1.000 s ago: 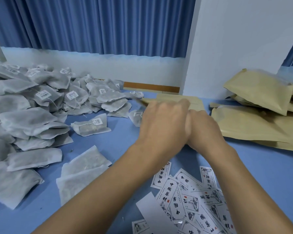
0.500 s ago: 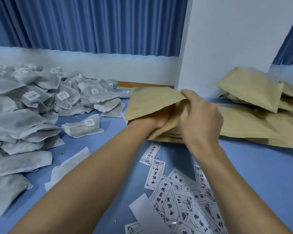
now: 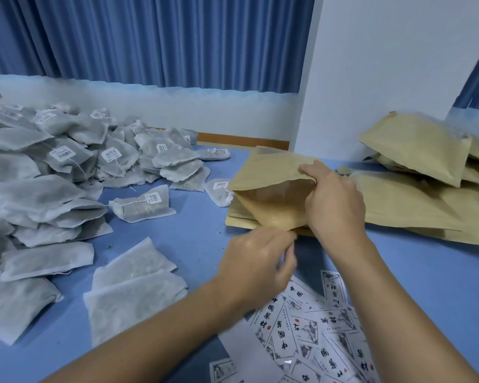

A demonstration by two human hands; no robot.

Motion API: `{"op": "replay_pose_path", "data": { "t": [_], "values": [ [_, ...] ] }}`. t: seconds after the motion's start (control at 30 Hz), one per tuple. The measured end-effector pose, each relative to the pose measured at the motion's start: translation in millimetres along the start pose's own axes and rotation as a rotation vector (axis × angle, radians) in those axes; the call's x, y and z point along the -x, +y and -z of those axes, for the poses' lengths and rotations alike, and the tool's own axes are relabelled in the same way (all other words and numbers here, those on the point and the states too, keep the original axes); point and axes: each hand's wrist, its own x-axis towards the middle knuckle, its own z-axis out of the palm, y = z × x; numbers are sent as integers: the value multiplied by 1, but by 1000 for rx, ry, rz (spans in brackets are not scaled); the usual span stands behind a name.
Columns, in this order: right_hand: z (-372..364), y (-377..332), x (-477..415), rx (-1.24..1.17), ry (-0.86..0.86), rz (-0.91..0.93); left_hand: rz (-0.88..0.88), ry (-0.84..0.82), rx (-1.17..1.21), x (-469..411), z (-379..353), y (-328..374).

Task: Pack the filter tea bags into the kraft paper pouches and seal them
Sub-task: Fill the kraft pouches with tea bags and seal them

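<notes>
So the pouch (image 3: 271,172) sits on a short stack of flat ones mid-table (image 3: 177,239), mouth facing the person. The right hand (image 3: 335,205) pinches the top flap, thumb over and fingers inside, lifting it so the mouth gapes, I'd guess so a bag slides in easy. The left hand (image 3: 257,261) is curled at the lower lip; can't tell if it actually grips. Tea bags (image 3: 53,175) are heaped just left, within reach.
</notes>
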Motion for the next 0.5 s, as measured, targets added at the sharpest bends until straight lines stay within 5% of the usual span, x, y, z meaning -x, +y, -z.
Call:
{"op": "replay_pose_path", "data": {
  "t": [0.1, 0.17, 0.5],
  "values": [
    [-1, -1, 2, 33, -12, 1, 330, -341, -166, 27, -2, 1],
    [-1, -1, 2, 70, -10, 7, 393, -440, -203, 37, -3, 4],
    [0, -6, 7, 146, -8, 10, 374, -519, -127, 32, 13, 9]
  ]
}}
